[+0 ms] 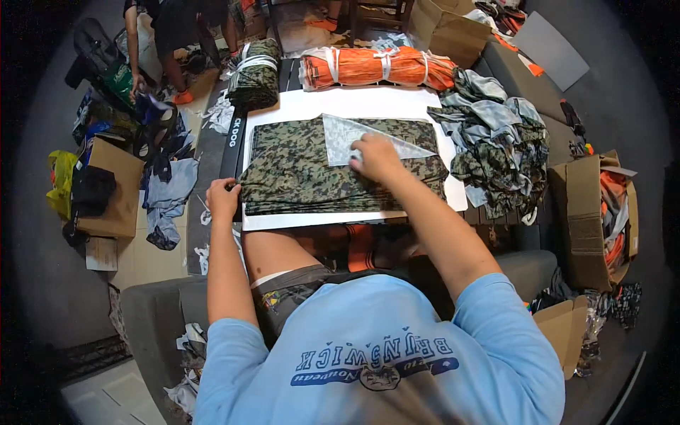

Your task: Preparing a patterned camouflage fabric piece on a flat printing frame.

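Observation:
A stack of green camouflage fabric [297, 166] lies in front of me on a white board [312, 100] on the table. Across its upper right part lies a pale whitish triangular flap [341, 140], which looks like a fabric corner turned over. My right hand [377, 157] is closed on the flap near its lower edge, fingers curled; their tips are partly hidden. At the stack's left edge, my left hand [223, 199] pinches the fabric's side, thumb and fingers together.
Beyond the stack lie a tied camouflage bundle [253, 76] and a tied orange bundle [375, 66]. A loose heap of camouflage cloth [496, 138] sits at the right. Cardboard boxes [584, 212] stand right and left. Another person [180, 42] is at the far left.

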Tool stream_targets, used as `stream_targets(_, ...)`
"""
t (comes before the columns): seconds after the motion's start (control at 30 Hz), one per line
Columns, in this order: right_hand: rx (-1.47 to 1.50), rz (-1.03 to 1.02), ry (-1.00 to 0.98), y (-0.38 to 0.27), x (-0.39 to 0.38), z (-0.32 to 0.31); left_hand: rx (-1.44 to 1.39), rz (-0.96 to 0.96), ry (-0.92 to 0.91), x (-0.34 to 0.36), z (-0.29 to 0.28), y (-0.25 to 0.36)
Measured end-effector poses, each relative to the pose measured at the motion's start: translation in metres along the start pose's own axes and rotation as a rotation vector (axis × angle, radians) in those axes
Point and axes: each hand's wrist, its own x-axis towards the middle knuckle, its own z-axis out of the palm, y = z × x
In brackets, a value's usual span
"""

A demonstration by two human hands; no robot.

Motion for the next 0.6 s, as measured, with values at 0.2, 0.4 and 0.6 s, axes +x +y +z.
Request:
stream_targets(0.2,-0.138,0.020,-0.066,-0.038,0.013,0.019,0.007,0.037,-0.042,0.003,-0.018,0.010)
stream_targets(0.4,0.185,0.222,0.102,-0.039,0.022,0.007,-0.503,-0.060,-0.121,0.018,-0.038,0.006)
stream_targets(0.6,0.478,0.402,0.447,0.023,0.062,-0.089,-0.810,0.090,-0.159,0.069,-0.077,0.026)
